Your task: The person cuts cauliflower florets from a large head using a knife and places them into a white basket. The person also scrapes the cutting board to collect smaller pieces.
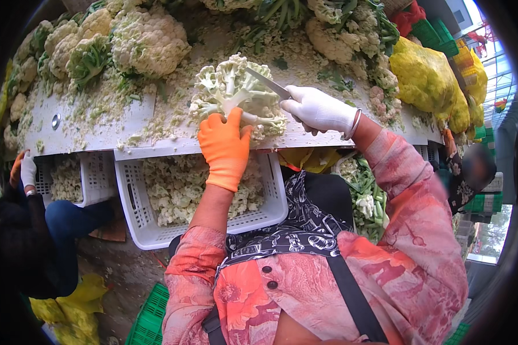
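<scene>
My left hand (pixel 225 144), in an orange glove, grips a partly cut cauliflower head (pixel 233 88) near the front edge of the white table (pixel 90 129). Its pale branching stems face up, with the florets spread around them. In my right hand (pixel 317 108), which wears a white knit glove, is a knife (pixel 267 83). The blade points up and left and lies over the florets at the head's upper right. Below my left hand, partly under the tabletop, a white plastic crate (pixel 259 222) holds many cut florets (pixel 168 194).
Whole cauliflowers (pixel 149 41) are heaped along the table's far side, amid scattered crumbs. At right are yellow mesh sacks (pixel 423 77) and a container of leaves and stalks (pixel 367 198). A co-worker's gloved hand (pixel 28 169) is at left; another person (pixel 466 181) sits right.
</scene>
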Tool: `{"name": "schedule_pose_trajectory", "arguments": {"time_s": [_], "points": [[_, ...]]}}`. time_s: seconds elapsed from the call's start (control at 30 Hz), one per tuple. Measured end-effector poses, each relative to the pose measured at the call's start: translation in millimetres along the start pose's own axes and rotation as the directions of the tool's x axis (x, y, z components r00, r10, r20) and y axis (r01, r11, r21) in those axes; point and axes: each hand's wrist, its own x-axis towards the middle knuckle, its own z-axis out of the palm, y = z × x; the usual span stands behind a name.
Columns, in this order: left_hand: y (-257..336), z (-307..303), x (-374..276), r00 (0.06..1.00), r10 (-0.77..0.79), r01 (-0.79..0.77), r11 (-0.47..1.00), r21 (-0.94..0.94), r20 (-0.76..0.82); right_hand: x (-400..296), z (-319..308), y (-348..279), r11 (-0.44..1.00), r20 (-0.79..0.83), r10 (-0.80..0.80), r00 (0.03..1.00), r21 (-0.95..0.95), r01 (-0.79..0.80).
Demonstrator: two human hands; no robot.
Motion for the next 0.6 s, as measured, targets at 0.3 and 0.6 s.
{"name": "schedule_pose_trajectory", "arguments": {"time_s": [0.3, 0.6], "points": [[-5, 5, 3, 0.998, 0.047, -0.047, 0.999, 0.008, -0.032, 27, 5, 8, 0.939, 0.011, -0.053, 0.999, -0.339, 0.053], [-2, 8, 1, 0.998, 0.018, -0.016, 1.0, 0.022, -0.052, 39, 1, -20, 0.985, 0.183, 0.159, 0.97, -0.1, -0.142]]}}
